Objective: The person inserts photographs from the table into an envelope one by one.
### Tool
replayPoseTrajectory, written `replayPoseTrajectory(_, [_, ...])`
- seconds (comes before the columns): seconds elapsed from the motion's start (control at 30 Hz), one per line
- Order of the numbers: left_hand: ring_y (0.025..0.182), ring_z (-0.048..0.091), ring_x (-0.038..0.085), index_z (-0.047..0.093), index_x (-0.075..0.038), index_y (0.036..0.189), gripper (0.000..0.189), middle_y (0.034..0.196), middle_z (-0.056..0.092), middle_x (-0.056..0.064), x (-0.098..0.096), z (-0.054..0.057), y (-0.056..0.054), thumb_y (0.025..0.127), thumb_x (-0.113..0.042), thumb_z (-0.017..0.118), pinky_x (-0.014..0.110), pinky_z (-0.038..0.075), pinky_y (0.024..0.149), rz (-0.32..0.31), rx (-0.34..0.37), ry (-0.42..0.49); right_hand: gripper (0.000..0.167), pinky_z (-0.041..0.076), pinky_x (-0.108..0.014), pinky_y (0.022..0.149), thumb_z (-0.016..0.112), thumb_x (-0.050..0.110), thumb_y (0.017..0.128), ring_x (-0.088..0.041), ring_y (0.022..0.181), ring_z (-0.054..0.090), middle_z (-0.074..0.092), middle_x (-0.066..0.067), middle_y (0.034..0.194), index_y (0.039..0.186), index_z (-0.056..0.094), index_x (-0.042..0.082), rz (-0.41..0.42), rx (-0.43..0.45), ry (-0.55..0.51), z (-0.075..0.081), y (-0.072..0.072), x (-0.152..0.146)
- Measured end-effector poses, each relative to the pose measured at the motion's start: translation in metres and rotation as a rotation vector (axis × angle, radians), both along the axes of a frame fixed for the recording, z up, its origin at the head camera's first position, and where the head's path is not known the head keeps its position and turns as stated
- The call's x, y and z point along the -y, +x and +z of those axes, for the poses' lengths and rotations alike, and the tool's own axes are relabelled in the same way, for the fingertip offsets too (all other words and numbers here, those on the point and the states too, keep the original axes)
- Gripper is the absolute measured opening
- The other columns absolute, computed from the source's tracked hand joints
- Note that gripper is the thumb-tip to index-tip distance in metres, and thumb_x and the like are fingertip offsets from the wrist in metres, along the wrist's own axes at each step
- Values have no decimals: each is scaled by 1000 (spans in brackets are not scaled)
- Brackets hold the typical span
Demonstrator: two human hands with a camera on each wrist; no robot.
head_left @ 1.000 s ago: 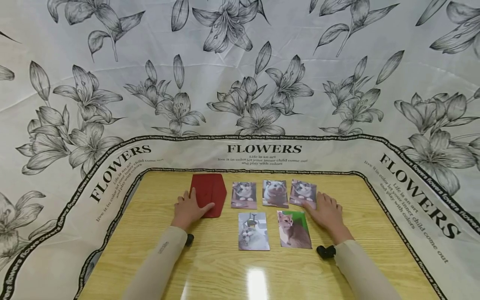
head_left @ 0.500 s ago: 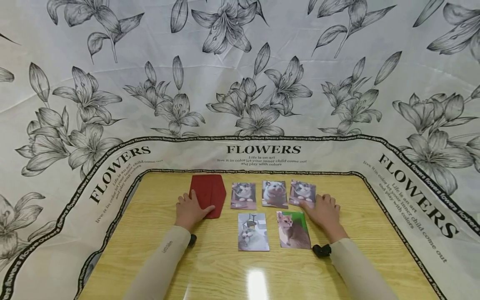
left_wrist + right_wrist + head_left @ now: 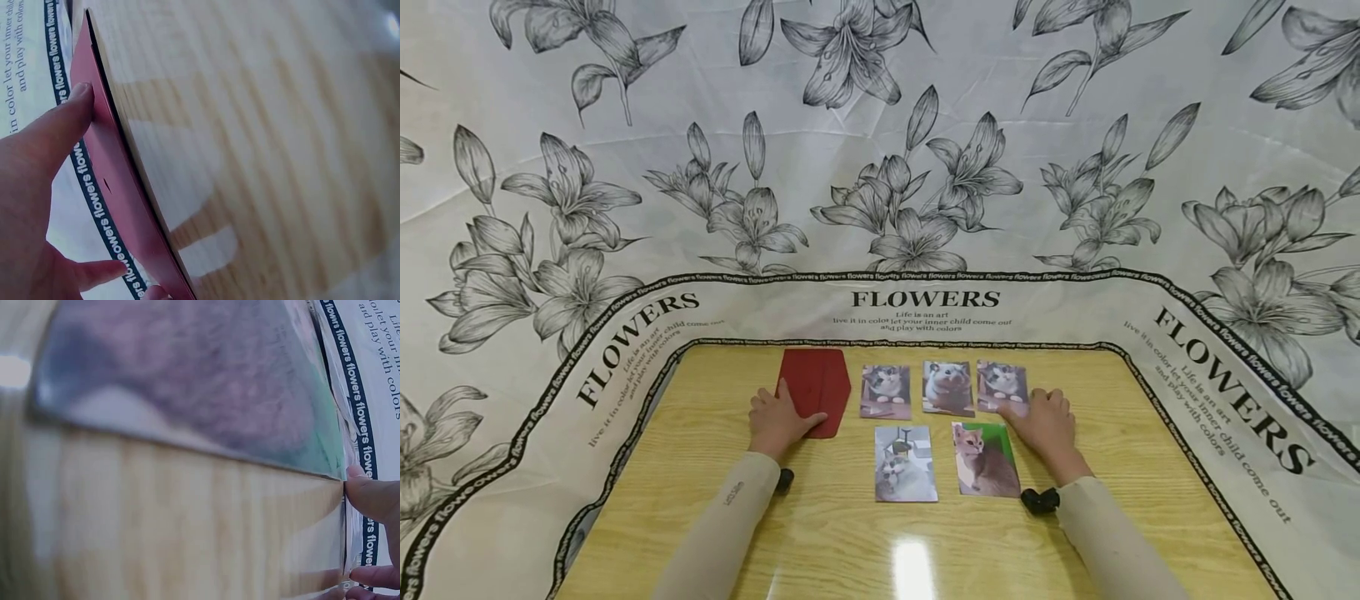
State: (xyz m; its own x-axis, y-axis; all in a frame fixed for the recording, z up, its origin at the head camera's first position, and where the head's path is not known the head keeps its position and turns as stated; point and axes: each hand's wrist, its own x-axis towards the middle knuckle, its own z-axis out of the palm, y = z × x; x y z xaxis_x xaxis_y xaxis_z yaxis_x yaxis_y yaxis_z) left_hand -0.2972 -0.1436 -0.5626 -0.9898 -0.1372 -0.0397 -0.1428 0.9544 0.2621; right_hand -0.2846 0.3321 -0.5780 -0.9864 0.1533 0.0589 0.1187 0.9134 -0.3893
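Note:
My left hand (image 3: 777,421) rests at the lower left of a red envelope (image 3: 820,387) lying on the table. Its thumb (image 3: 76,103) lies on the envelope's face in the left wrist view, the other fingers spread along the left edge. My right hand (image 3: 1047,429) is at the top-right photo card (image 3: 1000,383) of a grey-and-white cat, thumb on its lower right corner, fingers loosely spread beside its right edge. Left of this card are a hamster-like animal card (image 3: 948,387) and another grey-and-white cat card (image 3: 886,392).
Nearer me lie a white cat card (image 3: 906,464) and a brown cat card with a green background (image 3: 987,460), large in the right wrist view. The light wooden table (image 3: 820,533) ends at a flower-printed cloth (image 3: 925,321) hanging behind and along both sides.
My right hand has shifted very slightly left, its thumb still at the top-right card's corner. The left wrist has moved a little inward. The envelope and the other cards stay in place.

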Motion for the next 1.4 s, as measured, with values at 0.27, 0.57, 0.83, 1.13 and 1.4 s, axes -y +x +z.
replayPoseTrajectory(0.27, [126,47,55,31,12,161,124,134,45,43,0,6,2,83,-70,83,61,50,102,53,-4,53,83,43,-67,96,77,53,96,-55,114,48,46,-39,124,130,52,-19,-61,0,-93,5,2,1])
replayPoseTrajectory(0.57, [123,48,53,32,11,159,125,134,47,40,1,2,-1,80,-69,86,61,49,101,95,-6,112,81,44,-66,96,78,49,96,-56,114,49,48,-41,124,130,54,-21,-85,25,-125,10,7,3])
replayPoseTrajectory(0.83, [130,47,58,22,16,162,127,142,35,44,5,0,0,83,-58,88,60,48,108,50,-76,225,78,44,-66,93,78,47,96,-57,114,50,48,-40,123,128,53,-19,-91,6,-144,12,7,6])
replayPoseTrajectory(1.13, [135,44,60,15,13,166,127,142,39,45,7,-5,1,86,-55,86,62,46,110,3,-62,292,76,51,-61,80,80,45,96,-55,104,63,59,-40,120,131,46,-13,-104,28,-196,13,7,7])
replayPoseTrajectory(1.4, [128,54,54,9,9,168,126,149,33,41,12,-6,-1,89,-54,84,64,50,106,-16,-6,434,83,54,-61,81,75,45,99,-57,109,65,60,-43,129,146,37,-12,-97,76,-210,11,2,2])
